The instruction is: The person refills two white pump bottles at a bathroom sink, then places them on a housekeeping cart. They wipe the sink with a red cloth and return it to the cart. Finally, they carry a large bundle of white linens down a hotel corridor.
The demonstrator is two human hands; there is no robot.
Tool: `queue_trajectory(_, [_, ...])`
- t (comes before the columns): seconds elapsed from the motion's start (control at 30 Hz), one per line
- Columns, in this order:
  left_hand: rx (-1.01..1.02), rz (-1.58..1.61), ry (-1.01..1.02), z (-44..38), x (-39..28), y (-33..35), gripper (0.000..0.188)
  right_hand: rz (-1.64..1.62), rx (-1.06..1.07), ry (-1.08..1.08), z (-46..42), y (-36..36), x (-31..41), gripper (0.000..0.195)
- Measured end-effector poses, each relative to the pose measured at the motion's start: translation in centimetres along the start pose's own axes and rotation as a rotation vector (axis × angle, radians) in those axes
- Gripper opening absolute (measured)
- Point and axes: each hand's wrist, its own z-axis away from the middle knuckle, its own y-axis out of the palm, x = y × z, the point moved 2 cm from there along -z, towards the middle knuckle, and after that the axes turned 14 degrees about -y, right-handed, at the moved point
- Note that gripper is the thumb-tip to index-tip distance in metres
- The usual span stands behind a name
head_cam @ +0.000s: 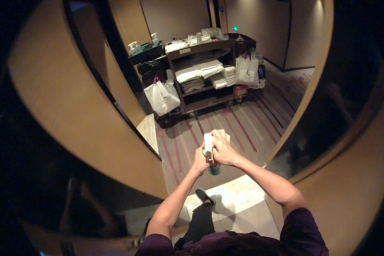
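Observation:
Both of my hands are held together in front of me, above the corridor carpet. Between them is a white block-shaped piece [208, 140], which looks like the head of a spray bottle. Directly below it shows the base of a clear bottle [215, 170] with blue-green contents. My left hand [199, 160] is closed around the bottle's upper part from the left. From the right, my right hand [223, 149] grips the white head, its fingers curled over the far side. My fingers hide the bottle's middle.
A dark housekeeping cart [208, 107] stands ahead, bearing folded white towels [188, 74], glasses [212, 32] and pump bottles [135, 48]. White bags [162, 97] hang at its ends. Door panels [92, 128] flank me; a pale stone threshold [233, 192] crosses the floor.

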Motion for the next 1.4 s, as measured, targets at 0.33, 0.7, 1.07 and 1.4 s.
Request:
queue_trajectory(0.33, [-0.007, -0.005, 0.147, -24.0, -4.8, -8.8, 0.054, -0.031, 0.112, 0.032, -17.6, 5.3, -18.0, 0.032])
queue_trajectory(0.7, [-0.139, -0.012, -0.066, -41.2, -11.2, -26.9, 0.060, -0.315, -0.047, 0.183, -32.4, 12.0, -32.4, 0.058])
queue_trajectory(1.07, [-0.431, 0.450, 0.316, -59.4, -31.3, -44.3, 0.056, -0.697, -0.097, 0.798, -31.0, 14.8, -57.9, 0.030])
queue_trajectory(1.4, [-0.630, 0.378, 0.539, -83.3, -41.2, -55.4, 0.043, -0.677, -0.034, 0.694, -41.3, 13.7, -68.5, 0.025])
